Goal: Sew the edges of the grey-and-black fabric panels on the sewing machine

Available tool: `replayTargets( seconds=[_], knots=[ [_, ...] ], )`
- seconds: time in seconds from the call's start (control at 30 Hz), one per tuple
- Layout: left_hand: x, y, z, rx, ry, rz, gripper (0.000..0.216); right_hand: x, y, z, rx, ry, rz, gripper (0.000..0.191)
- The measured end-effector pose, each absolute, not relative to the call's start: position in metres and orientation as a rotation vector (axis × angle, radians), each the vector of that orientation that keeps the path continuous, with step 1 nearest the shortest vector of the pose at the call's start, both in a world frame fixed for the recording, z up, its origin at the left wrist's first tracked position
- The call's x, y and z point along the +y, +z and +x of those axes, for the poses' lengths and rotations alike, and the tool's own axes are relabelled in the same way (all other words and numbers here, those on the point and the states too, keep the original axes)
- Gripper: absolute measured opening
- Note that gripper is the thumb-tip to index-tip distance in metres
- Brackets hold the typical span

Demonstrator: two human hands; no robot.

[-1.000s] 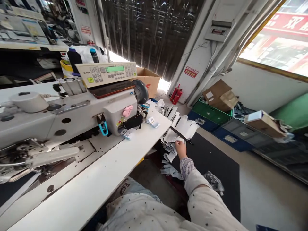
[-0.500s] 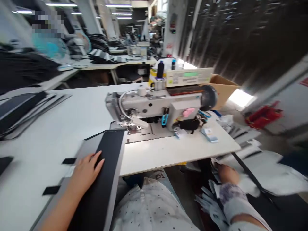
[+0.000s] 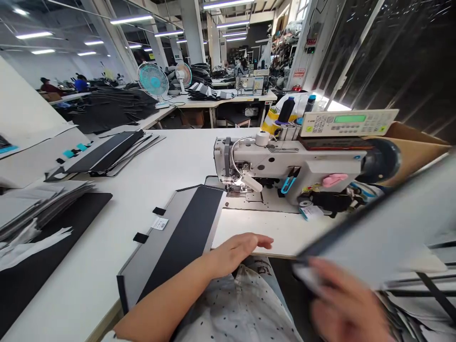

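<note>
My left hand is just above the table's front edge, palm down with its fingers stretched out and nothing in them. To its left, under my forearm, lies a grey and black fabric panel. The panel has two black tabs and a white label, and its far end reaches the needle area of the sewing machine. At the lower right my right hand, smeared by motion, is closed on the near corner of a light grey panel with a dark edge. That panel is raised and tilted, covering part of the table's right end.
Stacked panels lie at the table's left, with grey pieces on a black sheet nearer me. A cardboard box stands behind the machine. More strips and sheets are piled low at the right. Fans stand beyond.
My right hand has come up from the low pile at the right with a light grey panel. My left hand has left the black panel and moved right. The view has turned left.
</note>
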State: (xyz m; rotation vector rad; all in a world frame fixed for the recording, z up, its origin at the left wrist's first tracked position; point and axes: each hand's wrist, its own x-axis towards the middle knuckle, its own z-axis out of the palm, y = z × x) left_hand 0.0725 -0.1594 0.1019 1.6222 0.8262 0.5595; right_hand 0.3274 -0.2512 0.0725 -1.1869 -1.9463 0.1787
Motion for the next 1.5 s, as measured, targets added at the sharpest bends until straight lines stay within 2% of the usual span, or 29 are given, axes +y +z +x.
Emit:
replayTargets(
  seconds=[0.1,0.17,0.23,0.3,0.37,0.47,0.57,0.7,0.87,0.97,1.07,1.2,1.5],
  knots=[
    [-0.169,0.112,0.059,0.985,0.876,1.266,0.072,-0.204,0.067,0.245,-2.299,0.124,-0.628,0.019],
    [-0.174,0.107,0.034,1.305,1.128,1.065,0.072,-0.183,0.063,0.202,-2.423,0.089,-0.328,0.020],
    [-0.180,0.095,0.004,1.560,1.237,0.975,0.067,-0.168,0.058,0.170,-2.477,0.051,-0.220,0.020],
    [-0.189,0.080,-0.026,1.712,1.133,0.955,0.065,-0.153,0.048,0.150,-2.506,-0.005,-0.260,0.026],
    [-0.199,0.066,-0.051,1.820,0.860,0.991,0.061,-0.135,0.036,0.138,-2.506,-0.024,-0.430,0.031],
    [-0.195,0.055,-0.073,1.892,0.428,1.310,0.049,-0.113,0.016,0.127,-2.488,0.032,-0.657,0.021],
    [-0.149,0.055,-0.070,2.010,0.237,1.780,0.035,-0.111,0.002,0.121,-2.497,0.109,-0.713,0.016],
    [-0.040,0.043,-0.039,1.881,0.441,2.303,0.033,-0.126,-0.005,0.118,-2.520,0.197,-0.796,0.020],
    [0.050,0.013,-0.010,1.905,0.523,2.325,0.028,-0.135,-0.006,0.122,-2.512,0.243,-0.782,0.022],
    [0.053,0.002,-0.013,1.903,0.538,2.295,0.024,-0.138,-0.007,0.125,-2.500,0.266,-0.721,0.020],
    [0.046,-0.002,-0.018,1.880,0.595,2.239,0.023,-0.141,-0.011,0.127,-2.482,0.316,-0.751,0.007],
    [0.044,-0.001,-0.015,1.896,0.641,2.128,0.021,-0.144,-0.013,0.133,-2.454,0.337,-0.853,0.019],
    [0.042,0.004,-0.001,2.039,0.598,2.060,0.021,-0.145,-0.025,0.139,-2.500,0.089,-0.626,0.008]
  ],
)
